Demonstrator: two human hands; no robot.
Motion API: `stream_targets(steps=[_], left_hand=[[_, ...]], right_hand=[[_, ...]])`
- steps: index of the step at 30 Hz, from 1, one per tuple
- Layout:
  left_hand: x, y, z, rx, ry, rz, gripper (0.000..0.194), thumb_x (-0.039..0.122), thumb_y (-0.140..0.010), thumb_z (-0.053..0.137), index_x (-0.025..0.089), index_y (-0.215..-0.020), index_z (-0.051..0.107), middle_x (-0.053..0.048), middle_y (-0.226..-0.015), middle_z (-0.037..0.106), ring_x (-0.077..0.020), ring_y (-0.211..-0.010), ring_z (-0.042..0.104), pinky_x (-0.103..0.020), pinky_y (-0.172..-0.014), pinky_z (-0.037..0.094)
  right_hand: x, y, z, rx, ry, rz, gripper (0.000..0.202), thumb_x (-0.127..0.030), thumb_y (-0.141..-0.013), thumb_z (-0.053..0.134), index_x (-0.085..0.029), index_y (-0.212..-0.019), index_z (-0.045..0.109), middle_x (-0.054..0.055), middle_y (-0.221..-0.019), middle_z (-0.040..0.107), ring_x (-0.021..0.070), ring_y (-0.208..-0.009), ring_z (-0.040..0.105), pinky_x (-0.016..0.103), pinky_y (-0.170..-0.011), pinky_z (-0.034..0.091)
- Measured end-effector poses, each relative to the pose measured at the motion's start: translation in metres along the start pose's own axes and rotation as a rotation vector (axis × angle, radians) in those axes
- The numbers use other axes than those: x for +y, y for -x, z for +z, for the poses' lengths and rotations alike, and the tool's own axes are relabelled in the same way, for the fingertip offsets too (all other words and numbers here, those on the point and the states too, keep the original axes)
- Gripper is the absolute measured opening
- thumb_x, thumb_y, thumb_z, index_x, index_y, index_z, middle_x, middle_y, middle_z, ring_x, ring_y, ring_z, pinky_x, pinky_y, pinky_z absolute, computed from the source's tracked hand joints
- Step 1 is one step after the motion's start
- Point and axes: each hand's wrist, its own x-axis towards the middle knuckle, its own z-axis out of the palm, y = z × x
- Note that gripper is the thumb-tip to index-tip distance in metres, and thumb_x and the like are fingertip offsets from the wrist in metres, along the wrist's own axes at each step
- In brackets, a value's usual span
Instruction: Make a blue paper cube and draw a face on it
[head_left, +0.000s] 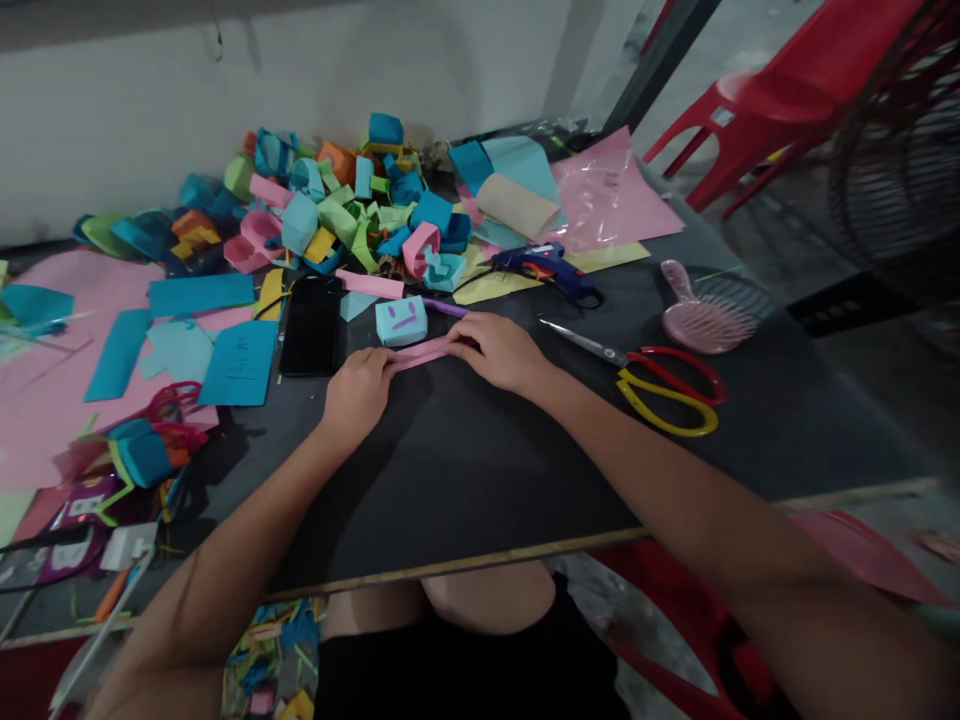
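Note:
A narrow pink paper strip [421, 353] stretches between my two hands, just above or on the dark tabletop. The fingers of my left hand [360, 392] are closed on its left end. At the other end, my right hand [496, 350] pinches the strip between thumb and fingers. Directly behind the strip stands a small light-blue folded paper box [401, 321] with purple marks drawn like a face. A purple pen [445, 307] lies behind my right fingers, partly hidden by them. Another pink strip [371, 284] rests farther back.
A black phone [311, 327] lies left of my left hand. Scissors [622, 358] with red and yellow handles, a pink hairbrush [701, 315] and a blue glue gun [546, 265] are on the right. Colourful folded paper pieces [337, 205] pile against the wall.

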Motion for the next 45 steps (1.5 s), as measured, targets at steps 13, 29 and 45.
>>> stream_targets(steps=[13,29,45], left_hand=[[-0.001,-0.006,-0.007,0.047,-0.139,-0.058,0.018,0.025,-0.095,0.052,0.019,-0.096,0.069,-0.006,-0.098,0.071,-0.0206,-0.097,0.063,-0.029,-0.079,0.049],[0.009,0.021,-0.002,0.068,-0.264,0.604,0.032,0.017,-0.097,0.043,0.015,-0.123,0.061,-0.011,-0.123,0.067,-0.0212,-0.117,0.062,-0.036,-0.098,0.051],[0.017,0.02,0.014,0.026,-0.277,0.497,0.043,0.017,-0.099,0.034,0.007,-0.138,0.049,-0.015,-0.143,0.052,-0.0226,-0.136,0.047,-0.037,-0.11,0.044]], right_hand=[[0.003,-0.001,0.007,0.188,-0.167,0.085,0.009,-0.017,-0.08,0.07,-0.023,-0.082,0.076,0.005,-0.093,0.066,0.0177,-0.084,0.06,0.033,-0.078,0.046],[-0.001,0.001,0.008,0.147,-0.039,-0.142,0.021,-0.013,-0.081,0.057,-0.021,-0.087,0.076,0.005,-0.091,0.063,0.0162,-0.082,0.06,0.028,-0.069,0.047],[-0.007,0.007,0.01,0.12,0.104,-0.084,0.015,-0.014,-0.073,0.057,-0.021,-0.076,0.07,0.003,-0.086,0.069,0.0181,-0.079,0.062,0.029,-0.063,0.043]])
